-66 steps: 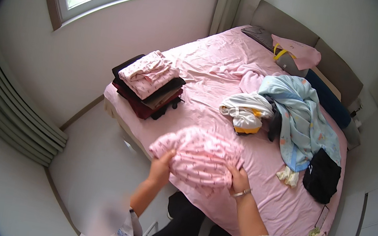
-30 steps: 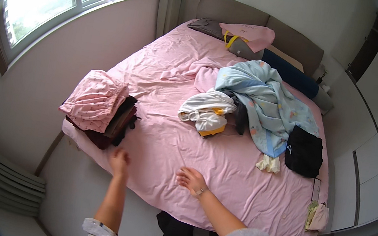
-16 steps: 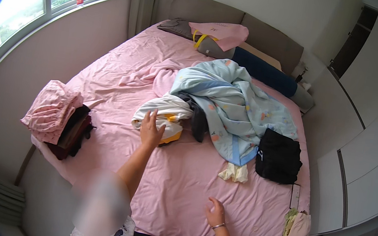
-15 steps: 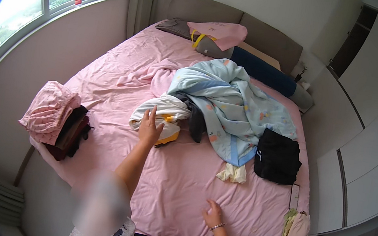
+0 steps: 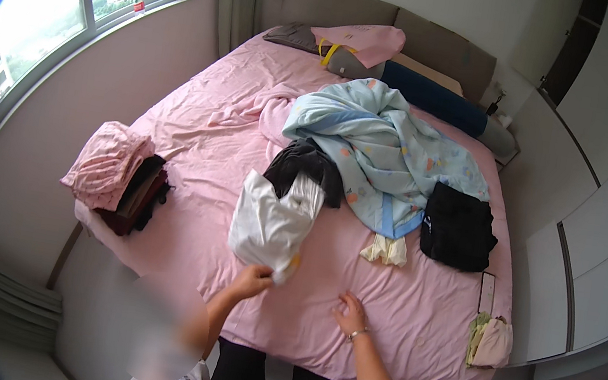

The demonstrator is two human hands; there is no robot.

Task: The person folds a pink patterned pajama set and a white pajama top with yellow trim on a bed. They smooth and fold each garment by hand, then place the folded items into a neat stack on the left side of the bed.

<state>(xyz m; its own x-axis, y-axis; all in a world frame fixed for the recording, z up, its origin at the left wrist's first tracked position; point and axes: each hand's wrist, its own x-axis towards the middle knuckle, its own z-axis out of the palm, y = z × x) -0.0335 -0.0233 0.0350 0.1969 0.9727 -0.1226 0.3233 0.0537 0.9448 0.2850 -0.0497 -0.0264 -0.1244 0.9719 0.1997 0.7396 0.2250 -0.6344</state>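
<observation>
My left hand (image 5: 251, 282) is closed on the lower edge of a white garment (image 5: 273, 225) with a patch of yellow, stretched loosely over the pink bedsheet (image 5: 346, 330). Its exact kind does not show. Just behind it lies a crumpled dark grey garment (image 5: 308, 161), partly covered by the white one. To the right, my right hand (image 5: 351, 315), with a bracelet at the wrist, rests on the sheet with its fingers apart and nothing in them.
At left sits a stack of folded clothes (image 5: 118, 174), pink on top. A light blue quilt (image 5: 397, 145) is bunched mid-bed, beside folded black clothing (image 5: 458, 227) and a small cream cloth (image 5: 386, 250). A phone (image 5: 487, 294) and small folded items (image 5: 492, 342) lie near the right edge.
My left hand has taken hold of the white garment and pulled it toward me, uncovering more of the dark grey garment. My right hand stays on the sheet. The view has shifted slightly.
</observation>
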